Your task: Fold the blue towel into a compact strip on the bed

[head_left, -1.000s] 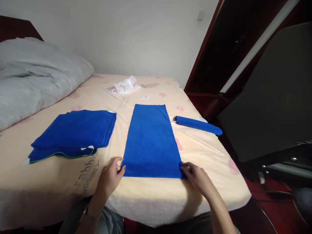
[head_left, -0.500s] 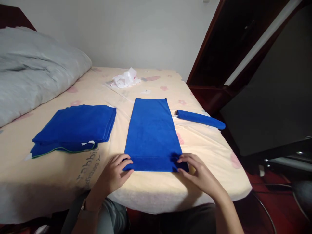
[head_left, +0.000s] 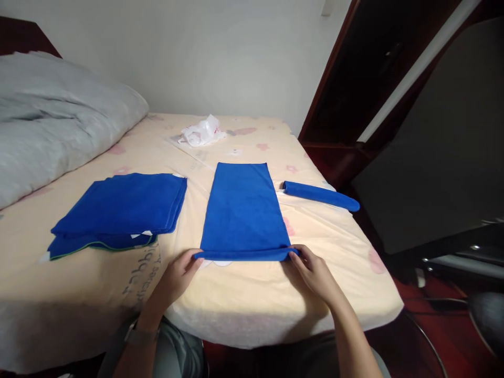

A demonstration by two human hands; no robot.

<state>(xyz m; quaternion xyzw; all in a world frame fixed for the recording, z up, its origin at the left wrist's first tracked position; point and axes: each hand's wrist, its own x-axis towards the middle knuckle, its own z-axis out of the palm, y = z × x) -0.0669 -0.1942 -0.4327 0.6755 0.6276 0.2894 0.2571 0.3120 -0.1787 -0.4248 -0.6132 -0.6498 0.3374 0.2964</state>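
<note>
Your left hand (head_left: 176, 280) and right hand (head_left: 314, 271) each pinch a near corner of the long blue towel (head_left: 244, 210), which lies flat in the middle of the bed (head_left: 244, 299) with its near edge just turned over into a thin first roll. To my eye you are at the very start of rolling it up. The next turn needs both ends moving away from you evenly and snugly, like the finished roll (head_left: 321, 195) lying off to the right, with the stack of folded towels (head_left: 122, 210) to the left.
</note>
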